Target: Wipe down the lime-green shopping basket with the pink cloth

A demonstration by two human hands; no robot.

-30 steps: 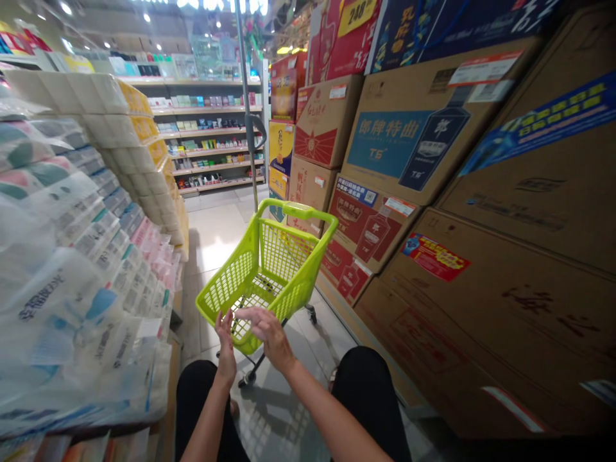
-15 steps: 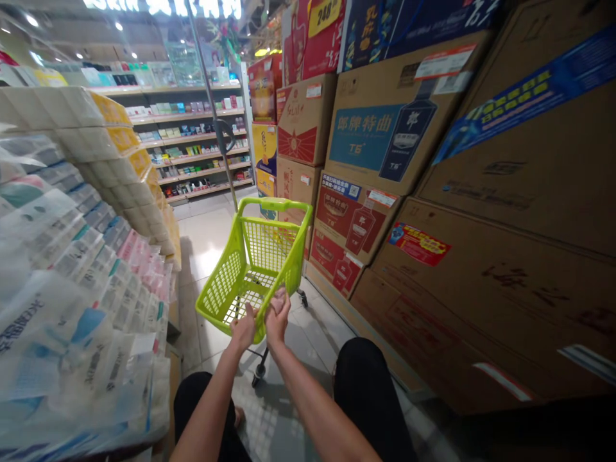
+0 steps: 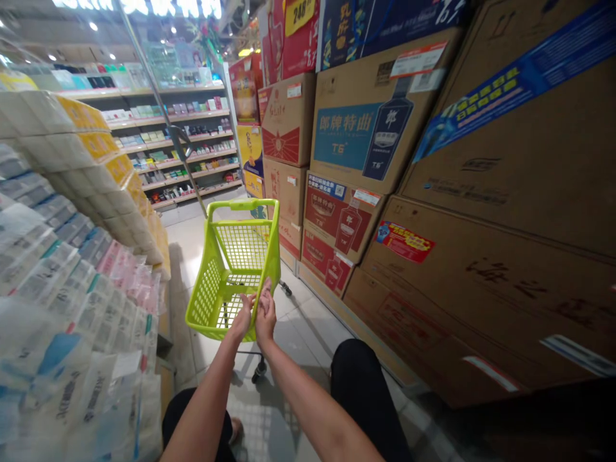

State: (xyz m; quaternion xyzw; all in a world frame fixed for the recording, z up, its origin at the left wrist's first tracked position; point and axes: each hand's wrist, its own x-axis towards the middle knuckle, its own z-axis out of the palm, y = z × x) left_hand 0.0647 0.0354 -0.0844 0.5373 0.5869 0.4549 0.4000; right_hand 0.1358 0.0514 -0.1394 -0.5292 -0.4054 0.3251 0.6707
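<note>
Pale floor tiles (image 3: 310, 330) ran down a narrow shop aisle, lit brightly beyond the cart. Left side: plastic-wrapped packs (image 3: 91, 346) heaped in rows, and behind them a white-and-yellow stack (image 3: 108, 170). Right side: brown cartons (image 3: 481, 192) piled high, one bearing a blue label (image 3: 344, 138) with a bottle drawn beside it; dark red cartons (image 3: 337, 224) sat below that one. Far end: lit shelves (image 3: 187, 135) of small boxes, with a slanting metal pole (image 3: 154, 93) in front.

Lime-green cart (image 3: 206, 292) stood mid-aisle just ahead of the person's knees, its handle (image 3: 243, 205) on the far side, a black caster (image 3: 258, 371) showing beneath the near end. Both hands were at its near right corner, close together. Left hand (image 3: 244, 317) lay over the basket's edge, fingers toward the other; right hand (image 3: 265, 316) was at the right-hand rim, fingers partly bent. Could not tell whether either gripped the plastic.
</note>
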